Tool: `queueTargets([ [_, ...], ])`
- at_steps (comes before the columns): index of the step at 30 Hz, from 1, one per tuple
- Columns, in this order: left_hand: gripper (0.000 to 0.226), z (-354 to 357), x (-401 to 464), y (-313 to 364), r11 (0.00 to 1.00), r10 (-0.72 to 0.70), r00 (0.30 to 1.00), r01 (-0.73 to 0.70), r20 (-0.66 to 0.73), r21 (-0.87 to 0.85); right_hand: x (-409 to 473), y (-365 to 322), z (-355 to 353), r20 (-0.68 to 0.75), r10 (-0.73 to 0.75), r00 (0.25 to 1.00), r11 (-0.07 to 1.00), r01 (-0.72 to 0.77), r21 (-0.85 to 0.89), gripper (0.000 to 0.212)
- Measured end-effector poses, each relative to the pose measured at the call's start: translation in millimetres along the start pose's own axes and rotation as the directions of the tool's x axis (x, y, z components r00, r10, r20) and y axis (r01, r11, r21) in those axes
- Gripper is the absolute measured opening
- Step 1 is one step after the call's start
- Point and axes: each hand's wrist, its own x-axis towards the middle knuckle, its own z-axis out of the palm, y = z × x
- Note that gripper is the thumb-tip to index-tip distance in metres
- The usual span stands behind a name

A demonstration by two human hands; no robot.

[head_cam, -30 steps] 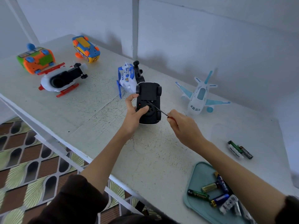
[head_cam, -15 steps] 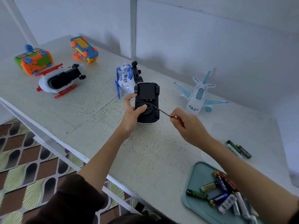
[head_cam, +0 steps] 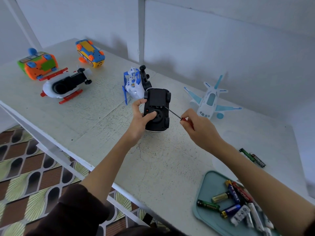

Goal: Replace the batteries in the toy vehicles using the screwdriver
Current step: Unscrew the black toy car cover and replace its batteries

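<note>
At centre frame the left hand (head_cam: 139, 120) gripped an upturned black toy car (head_cam: 157, 110), thumb on its underside; the right hand (head_cam: 198, 129) pinched the screwdriver (head_cam: 173, 113), its tip at the car's battery cover, which looked closed, so this toy was judged barely begun; whether the others were done could not be told. Six toy vehicles were in view: the car, a blue-and-white one (head_cam: 133, 84) just behind it, a white plane (head_cam: 210, 103) at right, three at upper left; two batteries (head_cam: 253, 157) lay loose at right; roughly ten filled the teal tray (head_cam: 207, 184) at lower right.
</note>
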Motion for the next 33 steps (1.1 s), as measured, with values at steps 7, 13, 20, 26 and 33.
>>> queueTargets([
  [7, 0.037, -0.3, -7.3, 8.1, 0.993, -0.043, 0.991, 0.028, 0.126, 0.118, 11.3, -2.1, -0.1, 0.133, -0.024, 0.991, 0.997, 0.014, 0.080, 0.050],
  [13, 0.040, -1.1, -14.3, 14.7, 0.978, -0.054, 0.975, 0.008, 0.215, 0.207, 12.5, -3.1, 4.2, 0.173, -0.109, 0.979, 0.993, 0.098, 0.072, 0.050],
  [20, 0.042, -8.9, -13.1, 16.0, 0.960, -0.064, 0.972, -0.001, 0.225, 0.279, 7.6, -5.5, 2.9, 0.135, -0.087, 0.987, 0.992, 0.074, 0.102, 0.046],
  [26, 0.043, -19.0, -4.3, 20.6, 0.954, -0.031, 0.981, -0.028, 0.191, 0.297, -9.0, -1.5, -5.1, 0.201, -0.066, 0.977, 0.995, 0.049, 0.088, 0.045],
  [33, 0.042, -34.3, 7.8, 20.7, 0.921, 0.012, 0.989, -0.067, 0.145, 0.384, -26.0, -7.9, -0.5, 0.467, -0.008, 0.884, 1.000, 0.014, -0.010, 0.043],
])
